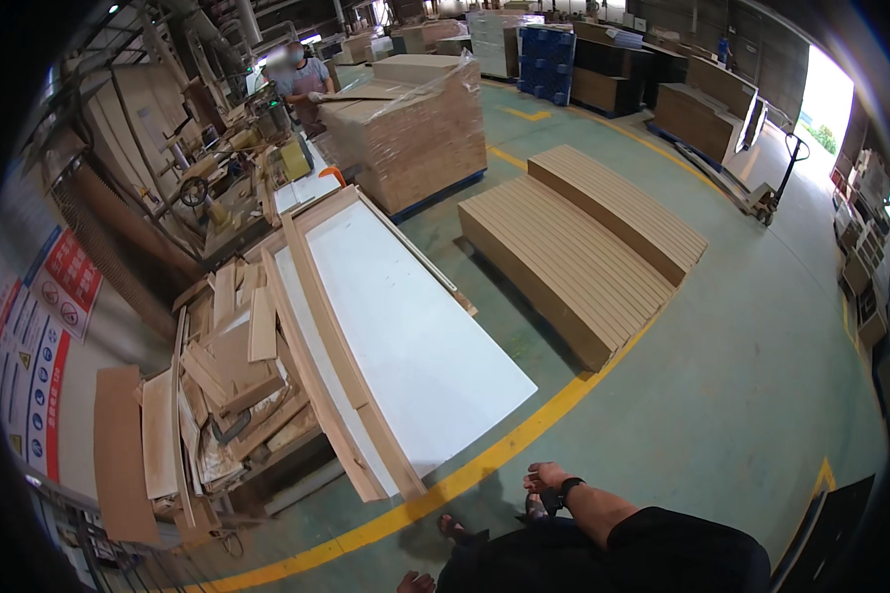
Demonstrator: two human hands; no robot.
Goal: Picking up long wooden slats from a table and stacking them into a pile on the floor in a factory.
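My right hand [543,477] hangs over the green floor in front of me, its fingers loosely bent and apart, with nothing in it. A dark band [567,487] circles that wrist. At the lower edge, only part of my left hand [415,582] shows; its fingers look apart and I see nothing in them. Ahead of both hands, not touched by either, lies a large white panel [405,326]. Long wooden strips [331,316] run along its left side. To the right of the panel stands a stack of brown grooved boards [574,257], a higher pile along its far side.
A heap of wood offcuts [232,366] fills the left side. Behind the panel stands a wrapped board stack [410,138]; a person [302,84] is beside it near machinery. A pallet jack [766,198] is at far right. A yellow line [494,450] curves across the floor.
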